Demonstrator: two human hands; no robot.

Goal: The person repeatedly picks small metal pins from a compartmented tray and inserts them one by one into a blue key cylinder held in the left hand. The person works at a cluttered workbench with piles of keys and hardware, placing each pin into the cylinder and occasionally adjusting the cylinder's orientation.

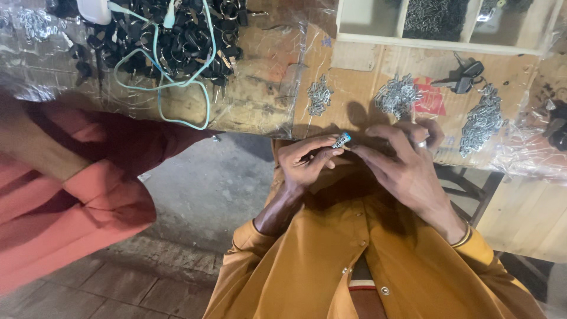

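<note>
The person in the mustard shirt [331, 266] worked close to the body, both hands raised just before the edge of the bench [366, 65]. The left hand [307, 162] was curled, its fingertips pinching a small metal piece with a blue end [342, 140], so that the piece stayed steady at chest height. The right hand [401, 165] came from the other side; its fingers were pressed together at the same piece, and a ring showed on one finger. Whether it also gripped the piece cannot be told.

Just beyond the hands, small heaps of silver metal parts [398, 94] lay on the cardboard-covered bench, within easy reach. A dark bunch of keys [466, 75] lay near them. Farther left was a big pile of black parts [177, 41] with a pale green cable [159, 88] looped over it. At the far edge stood a wooden tray with compartments [401, 23]. At the left, a red sleeve [65, 195] of another person was beside the bench.
</note>
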